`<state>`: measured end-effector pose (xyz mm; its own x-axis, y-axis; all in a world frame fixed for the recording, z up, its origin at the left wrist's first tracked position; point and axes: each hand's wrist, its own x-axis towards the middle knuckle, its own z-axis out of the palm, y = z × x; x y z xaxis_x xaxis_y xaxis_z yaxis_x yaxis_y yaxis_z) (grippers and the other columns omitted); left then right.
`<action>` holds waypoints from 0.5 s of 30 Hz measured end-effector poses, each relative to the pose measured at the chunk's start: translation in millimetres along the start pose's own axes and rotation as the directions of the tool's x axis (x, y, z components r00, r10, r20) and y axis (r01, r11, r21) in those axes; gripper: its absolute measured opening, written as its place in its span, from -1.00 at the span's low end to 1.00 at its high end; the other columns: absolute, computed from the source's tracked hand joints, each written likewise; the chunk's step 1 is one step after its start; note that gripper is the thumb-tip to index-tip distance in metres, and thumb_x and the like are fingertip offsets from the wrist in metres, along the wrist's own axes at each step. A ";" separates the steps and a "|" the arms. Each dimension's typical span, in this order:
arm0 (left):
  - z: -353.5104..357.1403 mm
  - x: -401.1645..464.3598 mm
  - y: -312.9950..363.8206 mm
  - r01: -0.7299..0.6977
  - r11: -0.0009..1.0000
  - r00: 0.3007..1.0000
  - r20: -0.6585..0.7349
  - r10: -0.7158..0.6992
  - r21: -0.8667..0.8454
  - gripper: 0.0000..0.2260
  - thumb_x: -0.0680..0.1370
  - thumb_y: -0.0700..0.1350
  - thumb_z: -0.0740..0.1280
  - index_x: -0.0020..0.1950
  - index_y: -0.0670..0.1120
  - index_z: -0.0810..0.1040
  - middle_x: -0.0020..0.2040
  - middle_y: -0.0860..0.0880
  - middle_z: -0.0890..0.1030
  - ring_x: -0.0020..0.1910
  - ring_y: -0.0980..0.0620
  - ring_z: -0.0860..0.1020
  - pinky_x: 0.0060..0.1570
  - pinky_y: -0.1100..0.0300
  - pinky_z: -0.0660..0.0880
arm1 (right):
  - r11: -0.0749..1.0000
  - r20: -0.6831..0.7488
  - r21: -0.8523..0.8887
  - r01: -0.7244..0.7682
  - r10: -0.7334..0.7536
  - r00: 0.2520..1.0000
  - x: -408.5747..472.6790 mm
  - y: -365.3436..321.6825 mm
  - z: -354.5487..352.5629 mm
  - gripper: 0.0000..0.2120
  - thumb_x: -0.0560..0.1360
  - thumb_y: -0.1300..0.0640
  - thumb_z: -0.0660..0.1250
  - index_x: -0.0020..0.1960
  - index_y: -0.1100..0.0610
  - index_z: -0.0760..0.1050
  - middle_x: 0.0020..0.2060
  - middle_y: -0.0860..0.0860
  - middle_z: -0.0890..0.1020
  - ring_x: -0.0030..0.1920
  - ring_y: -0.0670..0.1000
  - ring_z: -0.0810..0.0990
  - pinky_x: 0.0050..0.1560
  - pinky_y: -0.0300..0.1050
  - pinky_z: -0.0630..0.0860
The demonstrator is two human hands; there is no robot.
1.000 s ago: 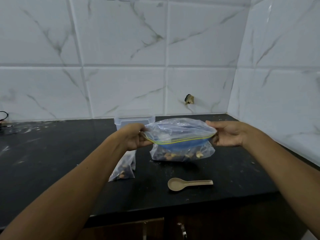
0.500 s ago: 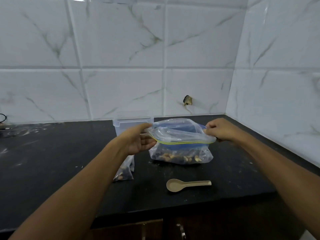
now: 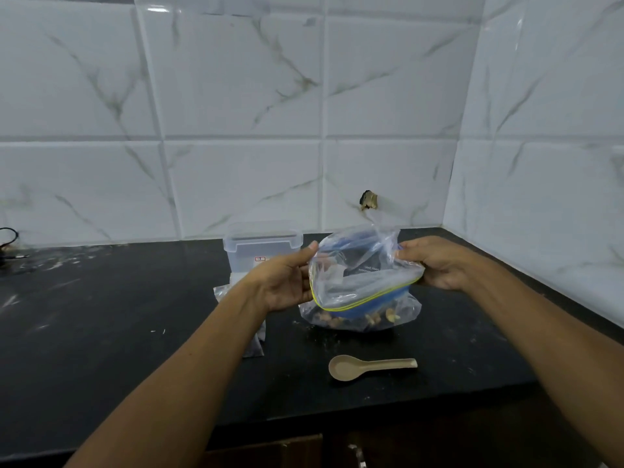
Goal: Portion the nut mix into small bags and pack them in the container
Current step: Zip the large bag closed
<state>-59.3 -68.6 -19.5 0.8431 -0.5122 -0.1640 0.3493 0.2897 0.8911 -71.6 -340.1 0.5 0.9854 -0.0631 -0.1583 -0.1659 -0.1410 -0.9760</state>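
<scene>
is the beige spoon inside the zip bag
No, the beige plastic spoon lies on the black countertop, nearer the camera than the clear zip bag.

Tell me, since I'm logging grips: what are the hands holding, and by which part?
Both hold the large zip bag of nuts: left hand at its left top edge, right hand at its right top edge.

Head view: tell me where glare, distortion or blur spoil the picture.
Head view: glare streaks the wall tiles at top; wide-angle bending curves the grout lines and counter edge; the clear zip bag shows soft reflections; its print is too small to read; left hand and right hand look sharp.
</scene>
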 end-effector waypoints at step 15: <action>0.4 1.5 6.0 0.015 0.677 0.877 -0.335 0.344 0.736 -0.83 0.54 -0.11 0.41 -0.10 -0.13 0.45 -0.27 -0.12 0.49 -0.38 -0.02 0.46 -0.44 0.18 0.54 | 0.709 -0.210 -0.665 0.236 -0.480 0.852 -19.6 -15.2 6.2 -0.95 0.46 0.24 0.35 -0.12 0.17 0.59 -0.39 -0.01 0.52 -0.39 -0.04 0.45 -0.36 -0.19 0.34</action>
<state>-56.1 -68.0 -14.2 0.9967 -0.0787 0.0213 -0.0515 -0.4064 0.9122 -88.1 -330.6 17.5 0.9105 -0.1937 0.3653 0.0886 -0.7716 -0.6299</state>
